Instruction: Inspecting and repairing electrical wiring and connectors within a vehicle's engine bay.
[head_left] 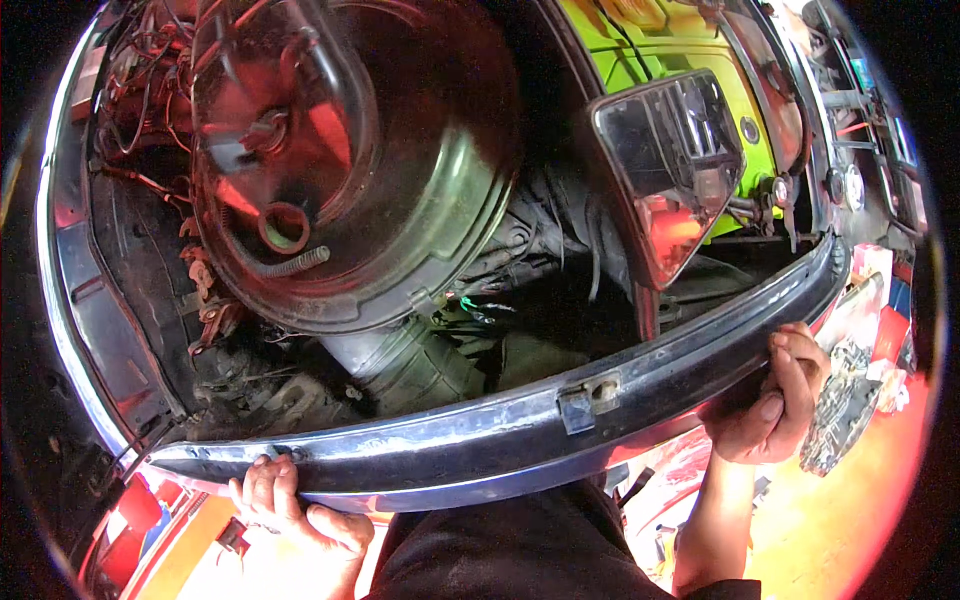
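Observation:
Across the front of an open engine bay runs a long, curved, dark metal edge (pixel 480 450), with glossy paint along its face. At the lower left my left hand (pixel 300 510) has its fingers hooked over this edge and its thumb to the right. My right hand (pixel 775 405) is curled on the same edge farther right, fingers bent and thumb folded in; what lies under its fingers is partly hidden. Between the hands a small metal bracket (pixel 590 398) sits on the edge.
A big round black housing (pixel 370 200), lit red, fills the bay's upper left, with a ribbed duct (pixel 410 365) below. Loose wires (pixel 480 308) lie beside it. A framed reflective panel (pixel 665 170) stands right, before a yellow-green panel (pixel 755 130). Beyond my right hand is a greasy metal part (pixel 842 405).

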